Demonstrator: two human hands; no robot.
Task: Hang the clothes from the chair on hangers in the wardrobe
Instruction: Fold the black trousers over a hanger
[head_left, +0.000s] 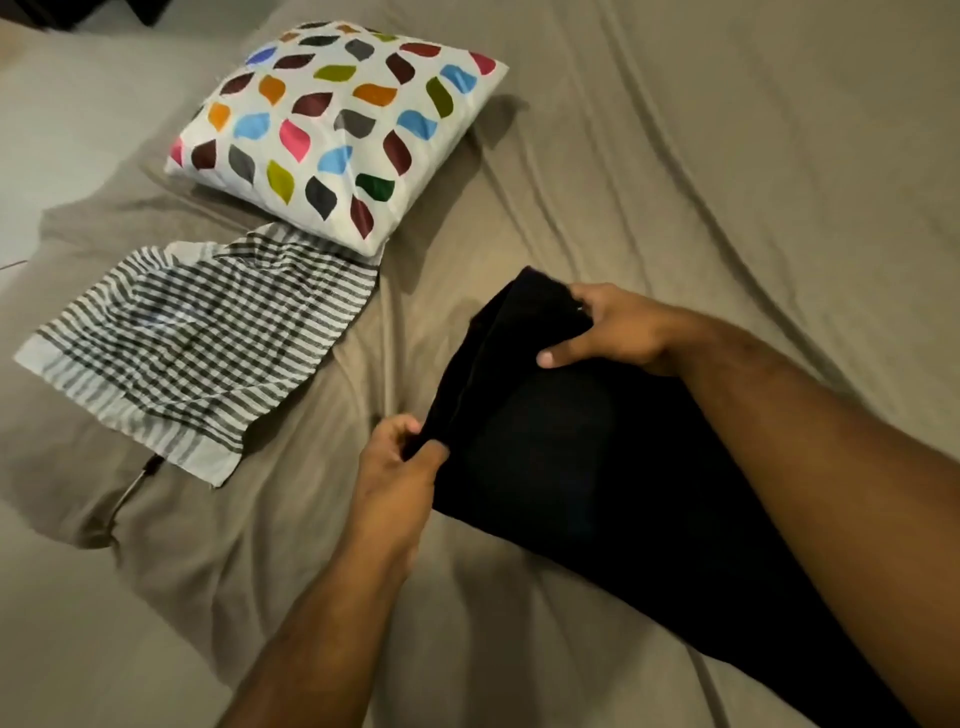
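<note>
Below, wrinkled taupe bedsheet (701, 156); left hand (395, 467), right hand (613, 332) grip black garment (545, 457); cushion (332, 130), striped cloth (197, 343) alongside

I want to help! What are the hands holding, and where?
Both hold the black garment: the left hand pinches its near corner, and the right hand grips its far corner.

There is a single wide-angle view, worn on the person's head. It faces forward and steeply down onto the bed (727, 156), close in: both forearms enter from the lower edges, the left hand (395, 467) and right hand (608, 332) near mid-frame, the pillow (332, 130) farther off, upper left.
</note>
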